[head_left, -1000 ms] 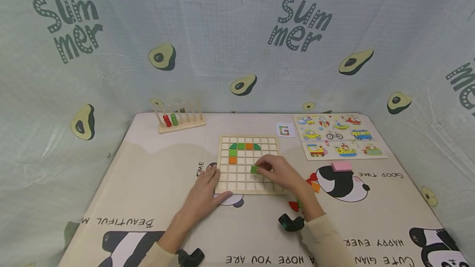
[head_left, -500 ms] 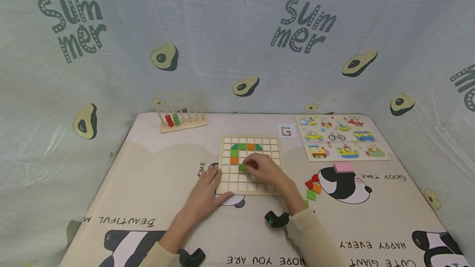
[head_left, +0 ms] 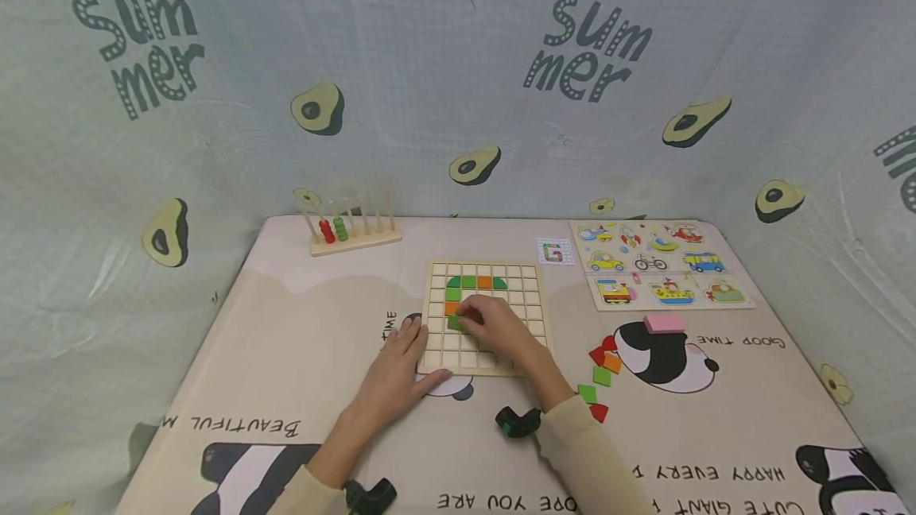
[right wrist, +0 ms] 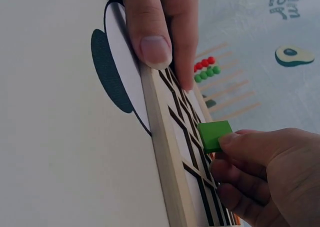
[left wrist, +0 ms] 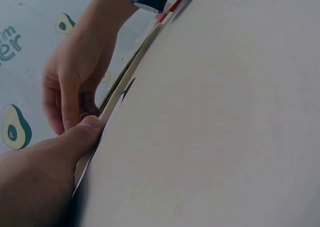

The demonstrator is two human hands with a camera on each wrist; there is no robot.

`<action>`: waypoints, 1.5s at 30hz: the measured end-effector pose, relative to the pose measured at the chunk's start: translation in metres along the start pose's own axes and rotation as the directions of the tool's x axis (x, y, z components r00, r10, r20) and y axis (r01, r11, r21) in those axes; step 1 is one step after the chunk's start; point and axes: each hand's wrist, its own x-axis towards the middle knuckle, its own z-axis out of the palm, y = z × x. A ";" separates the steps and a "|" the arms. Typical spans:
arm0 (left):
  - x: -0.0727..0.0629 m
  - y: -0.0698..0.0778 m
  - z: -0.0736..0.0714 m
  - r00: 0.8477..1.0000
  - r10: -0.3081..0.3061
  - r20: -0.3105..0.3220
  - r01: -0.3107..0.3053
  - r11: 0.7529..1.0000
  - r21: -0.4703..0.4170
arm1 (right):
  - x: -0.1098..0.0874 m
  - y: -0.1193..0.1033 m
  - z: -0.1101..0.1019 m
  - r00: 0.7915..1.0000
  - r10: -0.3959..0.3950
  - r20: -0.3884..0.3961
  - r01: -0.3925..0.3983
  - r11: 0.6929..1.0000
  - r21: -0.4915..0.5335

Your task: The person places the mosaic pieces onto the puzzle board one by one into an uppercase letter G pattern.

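A wooden grid board [head_left: 472, 356] lies mid-table, with green and orange tiles set in its upper-left cells. My right hand [head_left: 494, 326] pinches a green square tile [right wrist: 214, 135] between thumb and fingers, just below an orange tile [head_left: 452, 308] in the left column. In the right wrist view the tile is tilted over the cells. My left hand [head_left: 393, 364] rests at the board's lower-left corner, its fingers along the left edge and the thumb [right wrist: 155, 49] at the near edge.
Loose red, orange and green tiles [head_left: 602, 376] lie right of the board. Behind it is a small pattern card [head_left: 555, 252]. A vehicle puzzle board [head_left: 661, 265] and a pink block [head_left: 664, 324] are at the right; a peg rack with beads [head_left: 355, 243] stands at the back left.
My right hand has carried the green tile leftward across the board to the left column, under the orange tile. Loose tiles at the right have come into fuller view. The left hand stays in place.
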 end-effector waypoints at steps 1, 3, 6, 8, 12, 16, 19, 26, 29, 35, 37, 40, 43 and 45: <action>0.000 0.000 0.000 1.000 0.000 0.000 0.000 1.000 0.001 | 0.000 0.000 0.000 1.000 -0.003 0.000 0.003 1.000 -0.005; 0.000 0.000 0.000 1.000 -0.001 0.001 0.001 1.000 0.001 | 0.001 -0.001 0.001 1.000 -0.005 0.000 0.005 1.000 -0.011; 0.000 -0.001 0.001 1.000 0.002 -0.002 -0.002 1.000 0.007 | 0.002 -0.002 0.002 1.000 0.005 0.004 -0.005 1.000 -0.012; 0.000 -0.002 0.001 1.000 0.005 -0.002 -0.004 1.000 0.012 | 0.002 -0.003 0.003 1.000 0.012 0.006 -0.012 1.000 -0.008; 0.000 -0.001 0.002 1.000 0.009 -0.004 -0.009 1.000 0.015 | 0.004 -0.003 0.005 1.000 0.023 0.010 -0.023 1.000 -0.005; 0.000 0.000 0.000 1.000 0.002 -0.002 -0.002 1.000 0.002 | 0.004 -0.003 0.005 1.000 0.022 0.011 -0.022 1.000 -0.012; 0.000 0.001 -0.001 1.000 -0.002 0.001 0.002 1.000 -0.002 | 0.004 -0.003 0.005 1.000 0.017 0.018 -0.017 1.000 -0.010; 0.000 0.000 0.000 1.000 -0.008 0.008 0.008 1.000 0.003 | 0.004 -0.003 0.004 0.999 0.013 0.039 -0.013 1.000 -0.019; 0.000 0.000 0.000 1.000 -0.010 0.010 0.010 1.000 -0.002 | 0.004 -0.003 0.004 0.999 0.003 0.038 -0.001 0.999 -0.050; 0.000 0.001 0.001 1.000 -0.012 0.006 0.012 1.000 -0.002 | 0.003 -0.003 0.006 0.999 -0.023 0.045 0.028 0.992 -0.120; 0.000 0.001 0.001 1.000 -0.012 0.006 0.012 1.000 -0.001 | 0.002 -0.002 0.006 0.999 -0.019 0.049 0.024 0.993 -0.117; -0.001 0.001 0.001 1.000 -0.014 0.009 0.014 1.000 -0.006 | 0.001 -0.003 0.006 0.998 -0.019 0.057 0.025 0.993 -0.113; -0.001 0.001 0.001 1.000 -0.015 0.010 0.015 1.000 -0.005 | 0.001 -0.003 0.004 0.999 -0.002 0.053 0.008 0.994 -0.107; -0.001 0.001 0.001 1.000 -0.015 0.007 0.015 1.000 -0.004 | 0.000 -0.004 0.002 0.999 0.007 0.044 -0.003 0.995 -0.101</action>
